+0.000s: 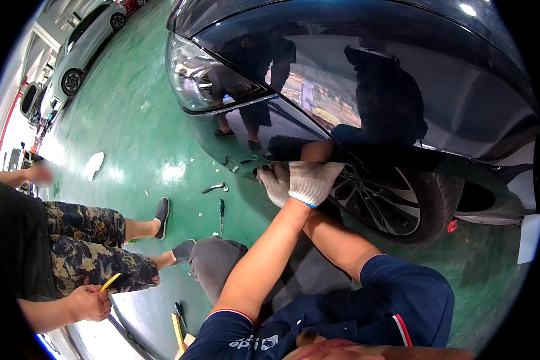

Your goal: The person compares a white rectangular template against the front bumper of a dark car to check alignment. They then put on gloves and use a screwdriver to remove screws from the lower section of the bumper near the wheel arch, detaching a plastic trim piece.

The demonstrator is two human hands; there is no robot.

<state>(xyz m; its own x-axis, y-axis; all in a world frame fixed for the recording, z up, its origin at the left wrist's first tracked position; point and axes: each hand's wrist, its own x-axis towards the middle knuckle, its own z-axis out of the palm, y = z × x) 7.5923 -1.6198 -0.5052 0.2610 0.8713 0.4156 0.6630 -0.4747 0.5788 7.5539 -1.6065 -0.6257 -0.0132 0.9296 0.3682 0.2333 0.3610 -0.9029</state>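
Both my hands wear pale knitted work gloves and meet at the lower edge of a dark car's front bumper (222, 135), just ahead of the wheel (381, 201). My forearms cross, the left lying over the right. My left hand (316, 182) reaches up at the wheel arch, its fingers hidden behind the bodywork edge. To its left, my right hand (274, 185) is closed with curled fingers under the bumper; what it grips is hidden. A screwdriver (221, 210) with a teal handle and a short dark-and-silver hand tool (213, 188) lie on the floor nearby.
A person in patterned shorts (96, 255) stands at the left, holding a thin yellow tool (110, 281). Several small bits lie on the green floor (138, 144), with a white rag (94, 166) farther off. A silver car (81, 51) is parked at the far left.
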